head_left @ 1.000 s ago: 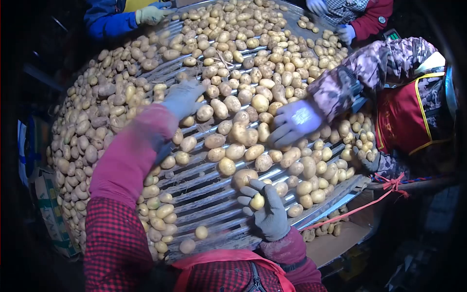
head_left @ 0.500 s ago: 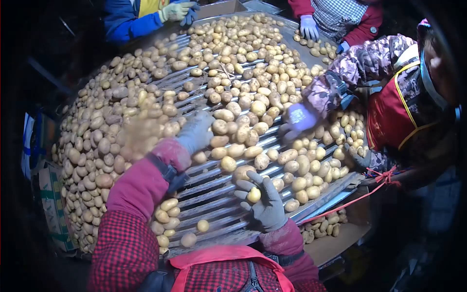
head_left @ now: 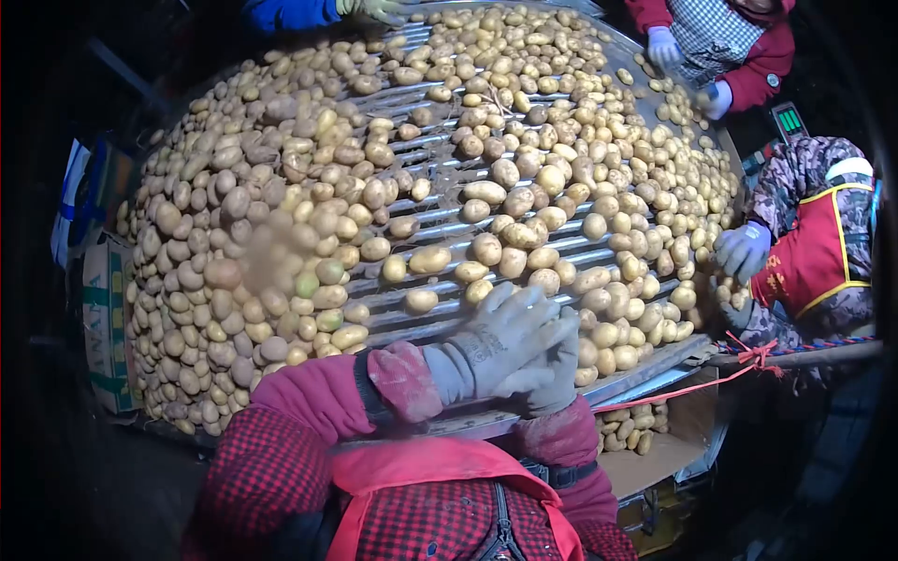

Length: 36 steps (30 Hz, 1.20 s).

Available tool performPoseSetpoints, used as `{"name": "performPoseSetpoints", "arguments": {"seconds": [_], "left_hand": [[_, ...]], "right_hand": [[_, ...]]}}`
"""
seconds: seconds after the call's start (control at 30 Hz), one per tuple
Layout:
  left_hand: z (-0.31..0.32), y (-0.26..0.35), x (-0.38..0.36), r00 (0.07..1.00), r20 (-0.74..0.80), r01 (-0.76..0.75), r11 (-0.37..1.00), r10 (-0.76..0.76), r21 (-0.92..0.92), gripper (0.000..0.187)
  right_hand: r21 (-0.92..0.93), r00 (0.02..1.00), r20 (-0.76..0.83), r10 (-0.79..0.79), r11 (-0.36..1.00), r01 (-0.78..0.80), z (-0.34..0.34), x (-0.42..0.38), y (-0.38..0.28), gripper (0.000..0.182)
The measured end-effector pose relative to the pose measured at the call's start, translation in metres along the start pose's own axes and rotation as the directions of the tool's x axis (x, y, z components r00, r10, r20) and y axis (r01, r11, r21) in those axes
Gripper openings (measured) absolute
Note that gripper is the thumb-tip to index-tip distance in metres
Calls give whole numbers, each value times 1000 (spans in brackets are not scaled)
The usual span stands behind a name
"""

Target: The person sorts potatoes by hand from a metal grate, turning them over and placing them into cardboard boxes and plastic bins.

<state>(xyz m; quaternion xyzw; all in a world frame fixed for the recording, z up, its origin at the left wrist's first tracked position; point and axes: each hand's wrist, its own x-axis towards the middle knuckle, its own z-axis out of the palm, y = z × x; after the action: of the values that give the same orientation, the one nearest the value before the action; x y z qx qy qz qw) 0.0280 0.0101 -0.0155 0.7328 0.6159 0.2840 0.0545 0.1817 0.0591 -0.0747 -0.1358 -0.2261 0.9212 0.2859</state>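
My left hand, in a grey glove, reaches across to the right over the metal bars at the table's near edge. Its fingers are stretched out and overlap the other hand. Close against it is my right hand, also gloved, its fingers bent inward; whatever its palm may hold is hidden. Just beyond my fingertips lie several yellow potatoes on the slatted rack. More potatoes crowd the rack's right side, beside my right hand.
A large potato heap covers the left side. Below the right edge stands a cardboard box of potatoes, with a red cord above. Co-workers' gloved hands work at the right and far edges. A printed carton stands at left.
My left hand has moved right and nearer, meeting my right hand, which held a small potato before. The co-worker at right has drawn back from the rack. The view has shifted.
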Motion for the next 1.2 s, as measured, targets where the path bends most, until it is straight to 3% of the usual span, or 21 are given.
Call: {"name": "performPoseSetpoints", "arguments": {"seconds": [0.07, 0.1, 0.2, 0.23, 0.33, 0.37, 0.4, 0.47, 0.53, 0.57, 0.63, 0.73, 0.77, 0.83, 0.87, 0.93, 0.97, 1.0, 1.07, 1.1, 1.2], "left_hand": [[-14, -9, 0, 992, -76, -106, 989, 98, -107, 61], [-49, -13, 12, 995, 98, 0, 999, 5, -54, 60], [-74, -98, -10, 958, -233, 227, 936, -166, 268, 61], [-85, -126, -15, 926, -199, 376, 801, -320, 466, 66], [-79, -174, -22, 845, -161, 518, 706, -510, 483, 62], [-66, -166, -13, 794, -78, 553, 664, -603, 504, 60], [-53, -153, -5, 723, 8, 584, 617, -691, 527, 57], [-24, -117, 5, 743, 183, 503, 716, -644, 484, 54], [-8, -71, -16, 945, 18, 301, 894, -325, 333, 47], [-9, -57, -24, 945, 18, 304, 893, -328, 331, 47], [-20, -40, -36, 940, 330, 59, 993, -90, 103, 43], [-44, -32, -46, 975, 223, -30, 985, -9, 169, 42], [-50, -47, -34, 952, 283, 57, 978, -113, 202, 38], [-71, -92, -24, 950, 63, 304, 952, -305, 19, 40], [-67, -124, -27, 960, -173, 244, 959, -219, 144, 42], [-79, -173, -3, 852, -28, 508, 814, -523, 281, 49], [-73, -202, 2, 833, 3, 489, 738, -554, 465, 53], [-71, -228, 9, 782, 107, 520, 736, -614, 433, 54], [-69, -235, 27, 670, 214, 524, 657, -711, 542, 49], [-71, -232, 32, 674, 220, 519, 665, -705, 538, 49], [-67, -226, 29, 644, 193, 628, 656, -740, 418, 43]], "right_hand": [[-173, 983, -182, 14, 984, -46, -1, 1, -1, 65], [-169, 983, -183, 15, 984, -47, -1, 2, 1, 65], [-231, 956, -228, -184, 964, 130, 3, 1, 11, 53], [-333, 948, -251, -194, 937, 103, 7, 1, 10, 60], [-196, 977, -194, -91, 979, 52, 8, 3, 3, 69], [-208, 920, -389, -49, 977, -36, 18, 3, 2, 71], [-210, 920, -388, -54, 977, -31, 17, 4, 2, 71], [-279, 961, -249, -123, 959, 50, 13, 1, 3, 72], [-258, 937, -345, -51, 965, -42, 13, 2, -4, 73], [-155, 958, -288, 12, 986, -59, 6, 1, -4, 74], [-47, 973, -221, 65, 996, -77, 8, 2, -3, 75], [-36, 935, -355, 13, 999, -28, 18, 3, -4, 74], [64, 969, -245, 28, 998, -13, 12, 1, -5, 68], [185, 983, -164, 80, 982, -49, 8, 0, -8, 64], [186, 983, -169, 75, 982, -43, 10, -1, -9, 64], [91, 982, -176, 74, 994, -59, 18, 0, -11, 69], [120, 976, -209, 65, 992, -41, 19, 2, -11, 70], [116, 975, -215, 58, 993, -33, 19, 2, -11, 70], [-152, 967, -247, 66, 983, -106, 16, 1, -11, 73], [62, 950, -286, 126, 992, -113, 17, 6, -11, 74], [-23, 937, -337, 92, 994, -106, 25, 6, -11, 74]]}}
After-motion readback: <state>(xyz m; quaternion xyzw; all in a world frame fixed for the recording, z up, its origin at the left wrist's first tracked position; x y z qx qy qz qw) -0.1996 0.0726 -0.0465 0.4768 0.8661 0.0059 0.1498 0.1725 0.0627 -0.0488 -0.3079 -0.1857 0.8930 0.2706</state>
